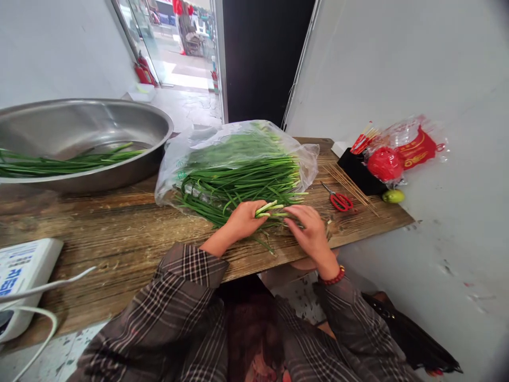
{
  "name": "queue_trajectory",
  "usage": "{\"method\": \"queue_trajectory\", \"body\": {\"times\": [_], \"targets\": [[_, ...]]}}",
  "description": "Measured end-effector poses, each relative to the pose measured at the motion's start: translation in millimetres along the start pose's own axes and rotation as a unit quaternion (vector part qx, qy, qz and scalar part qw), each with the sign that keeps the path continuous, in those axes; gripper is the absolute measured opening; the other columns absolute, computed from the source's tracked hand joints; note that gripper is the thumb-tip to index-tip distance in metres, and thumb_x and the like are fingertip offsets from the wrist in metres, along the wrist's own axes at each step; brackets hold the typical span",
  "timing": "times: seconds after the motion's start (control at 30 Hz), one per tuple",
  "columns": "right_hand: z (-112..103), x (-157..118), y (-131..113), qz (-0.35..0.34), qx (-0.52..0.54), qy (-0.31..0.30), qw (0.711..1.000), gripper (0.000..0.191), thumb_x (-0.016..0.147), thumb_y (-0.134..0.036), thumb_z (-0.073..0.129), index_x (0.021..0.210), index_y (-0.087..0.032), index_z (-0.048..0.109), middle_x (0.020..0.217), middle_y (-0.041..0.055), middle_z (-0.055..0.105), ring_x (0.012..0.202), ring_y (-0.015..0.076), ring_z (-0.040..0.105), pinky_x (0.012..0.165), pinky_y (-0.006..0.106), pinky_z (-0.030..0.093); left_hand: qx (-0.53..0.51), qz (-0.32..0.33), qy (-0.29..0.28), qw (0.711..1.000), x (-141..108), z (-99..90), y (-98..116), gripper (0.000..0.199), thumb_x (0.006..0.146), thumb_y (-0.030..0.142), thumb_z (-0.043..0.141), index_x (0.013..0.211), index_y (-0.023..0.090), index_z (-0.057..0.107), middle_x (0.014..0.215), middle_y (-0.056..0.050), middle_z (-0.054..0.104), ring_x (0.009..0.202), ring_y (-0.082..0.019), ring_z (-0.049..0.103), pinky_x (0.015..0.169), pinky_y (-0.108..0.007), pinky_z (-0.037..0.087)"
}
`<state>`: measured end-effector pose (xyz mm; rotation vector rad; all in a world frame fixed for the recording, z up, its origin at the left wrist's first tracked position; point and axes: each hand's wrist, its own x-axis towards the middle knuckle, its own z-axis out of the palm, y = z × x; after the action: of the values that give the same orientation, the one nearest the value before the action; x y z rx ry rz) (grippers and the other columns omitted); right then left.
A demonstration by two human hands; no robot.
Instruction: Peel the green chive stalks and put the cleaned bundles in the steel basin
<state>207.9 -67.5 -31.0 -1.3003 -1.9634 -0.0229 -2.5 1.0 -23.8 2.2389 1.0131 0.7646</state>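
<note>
My left hand (pixel 247 218) is closed around a few garlic chives (pixel 267 210), their pale cut ends pointing right. At those ends are the bent fingertips of my right hand (pixel 309 229), with thumb and fingers pinched at the tip of a stem. Just beyond my hands lies a large heap of garlic chives (pixel 246 178), partly covered by a clear plastic bag (pixel 175 159). Loose trimmings (pixel 270 245) lie on the wooden table below my hands.
A big steel basin (pixel 131 114) with some chives inside stands at the left. Red-handled scissors (pixel 340 201) and thin sticks (pixel 350 185) lie at the right, near a black box (pixel 360 172) and a green fruit (pixel 393 196). A white device (pixel 29 270) with cables sits front left.
</note>
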Motion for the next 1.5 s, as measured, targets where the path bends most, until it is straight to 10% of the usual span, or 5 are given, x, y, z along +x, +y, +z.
{"method": "queue_trajectory", "body": {"times": [0.2, 0.6, 0.83, 1.13, 1.5], "targets": [[26.1, 2.0, -18.0, 0.053, 0.119, 0.067, 0.989, 0.014, 0.09, -0.03, 0.059, 0.087, -0.021, 0.07, 0.085, 0.0039, 0.071, 0.081, 0.0166, 0.062, 0.077, 0.032, 0.047, -0.034, 0.02, -0.023, 0.999, 0.5, -4.4, 4.3, 0.02, 0.085, 0.029, 0.053, 0.071, 0.017, 0.054, 0.066, 0.003, 0.055, 0.063, -0.011, 0.047, 0.061, -0.022, 0.033], [33.6, 6.9, -11.9, 0.331, 0.374, 0.258, 0.827, 0.027, 0.086, -0.043, 0.058, 0.078, -0.018, 0.059, 0.072, -0.0016, 0.06, 0.064, 0.0105, 0.051, 0.064, 0.024, 0.041, -0.02, 0.005, -0.005, 1.0, 0.3, -1.2, 4.3, 0.02, 0.086, 0.029, 0.052, 0.071, 0.017, 0.054, 0.066, 0.003, 0.055, 0.064, -0.011, 0.047, 0.061, -0.023, 0.033], [-1.2, 1.3, 28.4, 0.138, 0.012, 0.035, 0.99, 0.019, 0.089, -0.032, 0.054, 0.095, -0.02, 0.066, 0.105, 0.0098, 0.068, 0.104, 0.0239, 0.059, 0.093, 0.04, 0.043, -0.06, -0.003, 0.069, 0.996, -0.1, -9.2, 12.1, 0.022, 0.084, 0.037, 0.058, 0.076, 0.016, 0.057, 0.068, 0.003, 0.056, 0.065, -0.011, 0.048, 0.061, -0.023, 0.036], [23.5, -6.9, 6.9, -0.011, -0.01, -0.098, 0.995, 0.034, 0.096, -0.019, 0.041, 0.118, -0.026, 0.066, 0.1, 0.0067, 0.068, 0.092, 0.0194, 0.059, 0.08, 0.033, 0.046, -0.083, -0.038, 0.259, 0.962, -1.1, -16.8, 11.0, 0.028, 0.089, 0.038, 0.056, 0.07, 0.018, 0.052, 0.063, 0.002, 0.053, 0.059, -0.01, 0.049, 0.059, -0.023, 0.04], [15.8, -11.2, -6.3, -0.053, -0.029, -0.096, 0.994, 0.034, 0.096, -0.017, 0.042, 0.117, -0.026, 0.066, 0.095, 0.0068, 0.065, 0.088, 0.019, 0.057, 0.077, 0.033, 0.047, -0.079, -0.005, 0.159, 0.984, -0.5, -11.1, 13.2, 0.024, 0.09, 0.036, 0.053, 0.081, 0.016, 0.061, 0.078, -0.003, 0.066, 0.072, -0.013, 0.059, 0.069, -0.024, 0.046]]}}
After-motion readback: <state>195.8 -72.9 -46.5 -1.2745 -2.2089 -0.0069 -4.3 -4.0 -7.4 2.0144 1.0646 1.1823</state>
